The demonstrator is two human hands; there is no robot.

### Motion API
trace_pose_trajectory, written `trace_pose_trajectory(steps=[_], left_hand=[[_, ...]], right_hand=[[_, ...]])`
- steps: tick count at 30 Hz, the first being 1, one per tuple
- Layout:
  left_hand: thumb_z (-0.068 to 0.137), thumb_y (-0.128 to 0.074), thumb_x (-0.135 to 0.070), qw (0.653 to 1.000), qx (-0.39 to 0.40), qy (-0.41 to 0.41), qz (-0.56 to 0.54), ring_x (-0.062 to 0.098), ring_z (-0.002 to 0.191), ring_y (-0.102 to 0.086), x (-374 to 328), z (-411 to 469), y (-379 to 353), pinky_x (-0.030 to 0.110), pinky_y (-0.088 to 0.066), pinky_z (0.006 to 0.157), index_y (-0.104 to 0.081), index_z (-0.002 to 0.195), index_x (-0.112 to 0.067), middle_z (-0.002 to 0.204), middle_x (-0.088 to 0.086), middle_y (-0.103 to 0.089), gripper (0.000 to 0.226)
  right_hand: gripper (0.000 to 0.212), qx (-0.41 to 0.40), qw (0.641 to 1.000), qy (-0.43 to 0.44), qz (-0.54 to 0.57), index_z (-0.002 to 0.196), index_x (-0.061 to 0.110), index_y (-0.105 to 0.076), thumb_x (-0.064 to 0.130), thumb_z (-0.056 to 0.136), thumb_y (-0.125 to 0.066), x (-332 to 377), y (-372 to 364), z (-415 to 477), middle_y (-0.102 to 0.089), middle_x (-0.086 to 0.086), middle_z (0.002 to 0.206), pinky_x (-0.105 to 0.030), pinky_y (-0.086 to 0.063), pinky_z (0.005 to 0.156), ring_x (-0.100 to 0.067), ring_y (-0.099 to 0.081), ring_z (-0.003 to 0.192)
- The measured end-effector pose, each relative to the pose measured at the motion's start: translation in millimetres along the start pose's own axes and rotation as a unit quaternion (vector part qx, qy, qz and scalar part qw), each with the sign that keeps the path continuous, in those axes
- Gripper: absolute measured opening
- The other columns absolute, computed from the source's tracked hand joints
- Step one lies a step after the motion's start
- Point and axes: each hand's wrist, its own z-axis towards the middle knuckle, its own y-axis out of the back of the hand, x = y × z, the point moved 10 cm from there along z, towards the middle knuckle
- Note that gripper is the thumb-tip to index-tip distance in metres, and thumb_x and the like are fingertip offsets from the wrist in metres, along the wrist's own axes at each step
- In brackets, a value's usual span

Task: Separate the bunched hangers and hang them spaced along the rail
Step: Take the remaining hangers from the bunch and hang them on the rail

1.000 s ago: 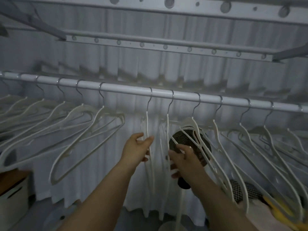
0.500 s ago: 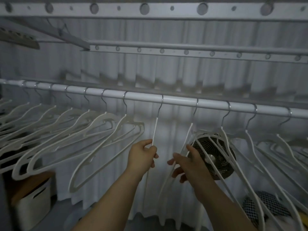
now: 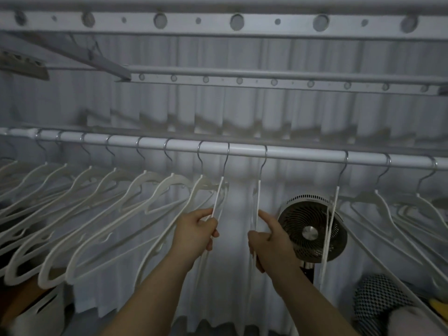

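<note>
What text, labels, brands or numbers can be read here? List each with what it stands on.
None can be read.
The fan has a pale band along its top rim that may carry marks, but it is too dim and blurred to tell.
The hangers, the rail and the perforated bars above show no lettering.

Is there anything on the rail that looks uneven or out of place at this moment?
Yes. The spacing on the rail is uneven: the hanger in the left hand sits close against its left neighbour, while a wide gap separates the hanger in the right hand from the next hanger.
</note>
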Motion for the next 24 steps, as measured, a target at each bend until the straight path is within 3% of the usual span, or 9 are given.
trace_pose_trajectory(steps=[3, 7, 15, 18, 21, 22, 24], left_hand=[[0.088, -0.046, -0.001, 1.000, 0.007, -0.006, 0.007, 0.003, 0.022, -0.038, -0.5, 0.3, 3.4, 0.010, -0.030, 0.030, -0.058, 0.119, -0.006, 0.056, 0.006, -0.053, 0.034], [0.088, -0.045, 0.000, 1.000, 0.026, -0.008, 0.012, 0.003, 0.022, -0.038, 0.4, 1.8, 0.1, 0.010, -0.031, 0.030, -0.058, 0.120, -0.004, 0.056, 0.007, -0.052, 0.034], [0.089, -0.049, -0.009, 0.998, 0.039, -0.015, 0.042, 0.002, 0.025, -0.044, 3.6, 5.3, -6.2, 0.015, -0.035, 0.035, -0.056, 0.122, -0.010, 0.059, 0.001, -0.059, 0.034], [0.089, -0.052, -0.016, 0.997, 0.019, -0.030, 0.064, 0.000, 0.038, -0.054, -0.4, 4.4, -2.4, 0.014, -0.042, 0.043, -0.059, 0.118, -0.013, 0.066, -0.005, -0.060, 0.030], [0.087, -0.055, -0.027, 0.987, -0.055, -0.074, 0.128, 0.013, 0.089, -0.062, -12.6, 1.1, 13.2, 0.022, -0.039, 0.076, -0.060, 0.118, -0.014, 0.084, -0.005, -0.057, 0.033], [0.087, -0.055, -0.029, 0.981, -0.075, -0.095, 0.154, 0.017, 0.093, -0.058, -21.1, -1.8, 15.5, 0.023, -0.036, 0.078, -0.061, 0.117, -0.015, 0.090, -0.005, -0.055, 0.033], [0.087, -0.056, -0.026, 0.970, -0.101, -0.147, 0.162, 0.014, 0.083, -0.053, -43.7, -11.0, 12.7, 0.022, -0.037, 0.074, -0.063, 0.111, -0.016, 0.089, -0.004, -0.053, 0.027]], right_hand=[[0.050, -0.013, 1.000, 0.008, -0.003, 0.133, 0.015, -0.040, -0.004, 0.088, -0.046, 1.3, -1.5, -0.3, -0.047, -0.003, 0.046, -0.012, -0.031, 0.030, -0.001, -0.039, 0.024], [0.051, -0.030, 0.999, 0.008, -0.014, 0.135, 0.014, -0.038, -0.005, 0.088, -0.046, -0.7, 1.0, 1.0, -0.043, 0.008, 0.028, -0.010, -0.032, 0.032, 0.001, -0.039, 0.025], [0.052, -0.016, 0.999, 0.014, -0.026, 0.135, 0.015, -0.039, -0.004, 0.087, -0.048, -1.4, -7.1, 3.9, -0.042, 0.010, 0.028, -0.010, -0.032, 0.033, 0.001, -0.038, 0.026], [0.052, -0.015, 0.999, 0.012, -0.042, 0.137, 0.016, -0.036, 0.004, 0.089, -0.051, -0.8, -8.1, 4.0, -0.048, 0.004, 0.045, -0.010, -0.032, 0.033, 0.001, -0.041, 0.027], [0.062, -0.036, 0.994, 0.027, -0.098, 0.142, 0.015, -0.026, 0.022, 0.089, -0.057, 4.1, 1.9, 0.7, -0.049, 0.003, 0.060, -0.011, -0.038, 0.047, 0.003, -0.048, 0.039], [0.066, -0.040, 0.989, 0.047, -0.133, 0.144, 0.015, -0.023, 0.026, 0.088, -0.057, 10.9, 6.3, -4.1, -0.049, 0.006, 0.063, -0.012, -0.039, 0.054, 0.003, -0.050, 0.048], [0.071, -0.040, 0.966, 0.116, -0.229, 0.145, 0.017, -0.016, 0.033, 0.088, -0.055, 31.1, 15.1, -20.1, -0.047, 0.010, 0.079, -0.013, -0.038, 0.069, -0.001, -0.050, 0.073]])
